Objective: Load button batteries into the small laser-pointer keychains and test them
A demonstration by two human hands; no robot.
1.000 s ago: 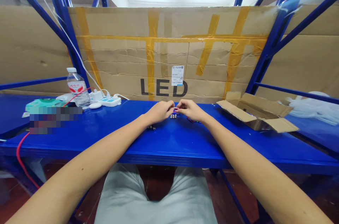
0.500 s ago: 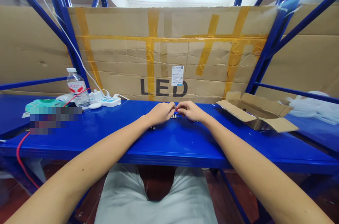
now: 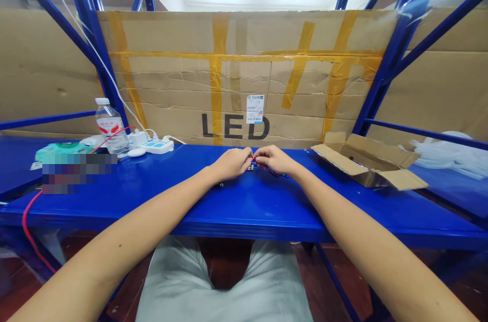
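My left hand [image 3: 233, 162] and my right hand [image 3: 275, 159] meet fingertip to fingertip over the middle of the blue table [image 3: 244, 210]. A small red piece [image 3: 255, 158] shows at the right fingertips, which are pinched on it; its kind is too small to make out. The left fingers are closed beside it, and what they grip is hidden. Just below the fingertips are several small pale pieces [image 3: 250, 167]. Thin dark and coloured pieces [image 3: 277, 173] lie under my right hand, and small dark bits [image 3: 220, 185] lie by my left wrist.
An open cardboard box [image 3: 366, 162] stands at the right. At the left are a water bottle [image 3: 110, 126], a white power strip [image 3: 158, 146], a green packet [image 3: 63, 151] and a red cable [image 3: 26, 223]. A tall cardboard sheet [image 3: 175, 78] backs the table between blue posts.
Both hands keep nearly the same place and pinched pose. The red piece shows slightly differently between the fingertips.
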